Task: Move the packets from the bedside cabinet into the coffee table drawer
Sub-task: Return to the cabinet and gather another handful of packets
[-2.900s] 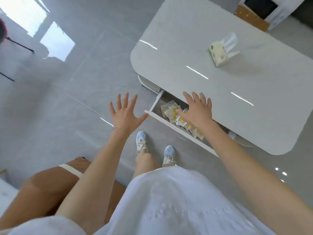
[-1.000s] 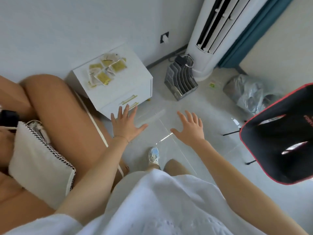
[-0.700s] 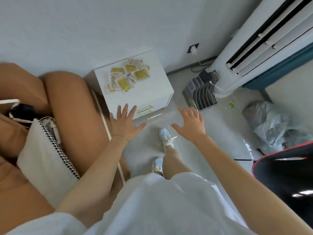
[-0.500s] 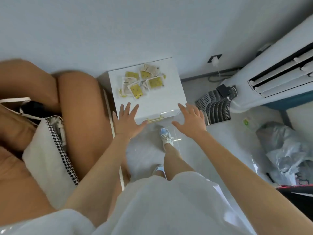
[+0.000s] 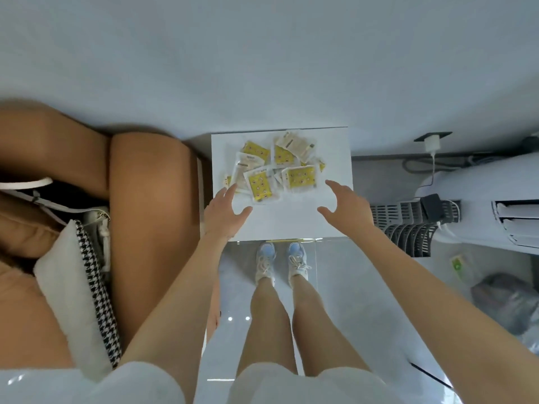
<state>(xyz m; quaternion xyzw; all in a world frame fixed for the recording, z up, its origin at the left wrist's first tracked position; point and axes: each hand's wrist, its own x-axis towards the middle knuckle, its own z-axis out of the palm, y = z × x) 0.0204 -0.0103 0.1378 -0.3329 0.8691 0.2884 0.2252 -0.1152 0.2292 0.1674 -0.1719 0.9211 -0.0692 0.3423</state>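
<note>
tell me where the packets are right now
Head view: the packets lie piled on the bedside cabinet, toward the wall, just beyond the left hand and right hand.

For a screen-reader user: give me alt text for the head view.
The left hand and right hand, open and empty, reach toward a pile of packets on the white bedside cabinet. A tan sofa stands to its left.
</note>
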